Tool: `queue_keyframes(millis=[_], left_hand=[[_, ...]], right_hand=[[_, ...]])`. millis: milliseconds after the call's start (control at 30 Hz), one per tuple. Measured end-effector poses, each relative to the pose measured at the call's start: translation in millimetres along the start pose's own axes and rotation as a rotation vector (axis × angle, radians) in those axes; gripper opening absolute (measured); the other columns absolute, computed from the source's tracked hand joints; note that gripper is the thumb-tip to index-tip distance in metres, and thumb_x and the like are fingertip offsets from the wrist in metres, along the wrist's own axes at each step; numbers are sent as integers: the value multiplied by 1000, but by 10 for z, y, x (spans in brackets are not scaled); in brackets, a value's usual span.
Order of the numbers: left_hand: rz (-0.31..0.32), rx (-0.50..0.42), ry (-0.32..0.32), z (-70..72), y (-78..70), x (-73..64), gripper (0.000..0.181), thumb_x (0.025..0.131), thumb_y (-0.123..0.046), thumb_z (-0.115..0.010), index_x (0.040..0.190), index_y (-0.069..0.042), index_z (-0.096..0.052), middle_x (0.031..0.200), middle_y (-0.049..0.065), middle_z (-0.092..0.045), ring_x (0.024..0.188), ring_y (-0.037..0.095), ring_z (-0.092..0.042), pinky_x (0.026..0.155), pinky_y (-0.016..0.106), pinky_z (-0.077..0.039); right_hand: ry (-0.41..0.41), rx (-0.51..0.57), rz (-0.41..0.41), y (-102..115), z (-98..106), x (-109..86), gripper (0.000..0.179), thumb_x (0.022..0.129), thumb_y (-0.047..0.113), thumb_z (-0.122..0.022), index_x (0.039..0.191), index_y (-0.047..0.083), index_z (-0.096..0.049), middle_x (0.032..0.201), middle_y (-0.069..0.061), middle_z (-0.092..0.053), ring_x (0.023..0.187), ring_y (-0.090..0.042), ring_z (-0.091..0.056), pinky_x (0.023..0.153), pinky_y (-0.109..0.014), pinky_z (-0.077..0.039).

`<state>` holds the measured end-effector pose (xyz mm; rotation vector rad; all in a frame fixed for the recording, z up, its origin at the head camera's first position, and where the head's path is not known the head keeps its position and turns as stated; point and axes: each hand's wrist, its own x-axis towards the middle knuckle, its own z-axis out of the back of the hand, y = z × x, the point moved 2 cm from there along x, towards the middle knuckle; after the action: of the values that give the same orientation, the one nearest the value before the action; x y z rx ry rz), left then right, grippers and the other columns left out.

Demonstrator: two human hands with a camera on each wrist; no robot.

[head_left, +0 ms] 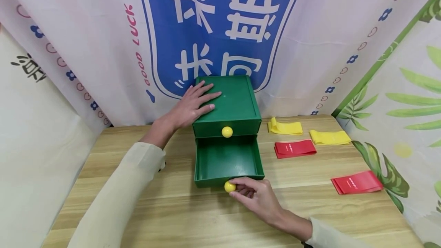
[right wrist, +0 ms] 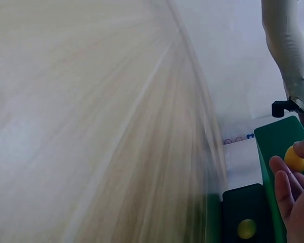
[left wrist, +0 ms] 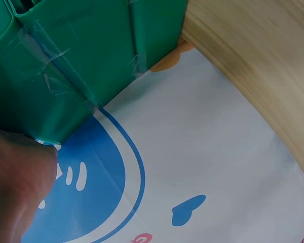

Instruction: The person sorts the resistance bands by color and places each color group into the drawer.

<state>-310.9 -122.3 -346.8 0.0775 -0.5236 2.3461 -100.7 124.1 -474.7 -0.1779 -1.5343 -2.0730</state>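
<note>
A green two-drawer box [head_left: 234, 100] stands against the back curtain. Its lower drawer [head_left: 225, 158] is pulled out toward me, and nothing lies inside it. My left hand [head_left: 191, 108] rests on the left part of the box top with fingers spread. With thumb and fingers, my right hand [head_left: 256, 198] pinches the yellow round knob [head_left: 230, 186] on the lower drawer's front; the right wrist view also shows this knob [right wrist: 296, 159] between the fingers. The upper drawer is in, with its own yellow knob [head_left: 227, 132]. Clear tape [left wrist: 55, 66] runs along the box side in the left wrist view.
Right of the box, two folded yellow bands [head_left: 285, 127] and two folded red bands, one nearer [head_left: 295, 149] and one farther right [head_left: 356, 182], lie on the wooden table [head_left: 179, 217]. A printed curtain [head_left: 293, 75] hangs directly behind the box.
</note>
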Motion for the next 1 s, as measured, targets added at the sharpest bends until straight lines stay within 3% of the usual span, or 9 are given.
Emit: queue_keyframes(millis=[300, 533, 700, 1000], left_hand=[[2, 1, 6, -2, 1, -8, 56, 113, -43, -45, 165, -27, -40, 177, 8, -21, 165, 30, 0, 130, 58, 3], [3, -6, 8, 1, 16, 4, 56, 113, -44, -44, 166, -26, -40, 177, 8, -21, 165, 30, 0, 130, 58, 4], [10, -5, 8, 6, 7, -5, 55, 112, -43, -45, 165, -26, -41, 177, 7, -21, 165, 30, -1, 131, 57, 4], [12, -8, 8, 6, 3, -6, 56, 112, -43, -45, 165, -26, -42, 177, 7, -21, 165, 29, 0, 131, 57, 4]], right_hand=[[72, -35, 19, 27, 69, -33, 30, 93, 11, -83, 122, 11, -77, 101, -5, -81, 78, -6, -74, 61, -27, -62], [92, -88, 137, 151, 224, -79, 35, 89, 4, -85, 123, 7, -76, 100, -6, -82, 76, -5, -75, 57, -20, -58], [84, -119, 203, 243, 432, -78, 38, 87, 1, -86, 123, 7, -76, 103, -6, -81, 80, -9, -78, 58, -17, -56], [31, -229, 219, 272, 917, -10, 40, 81, 2, -91, 118, 4, -78, 107, -8, -81, 84, -16, -78, 61, -20, -56]])
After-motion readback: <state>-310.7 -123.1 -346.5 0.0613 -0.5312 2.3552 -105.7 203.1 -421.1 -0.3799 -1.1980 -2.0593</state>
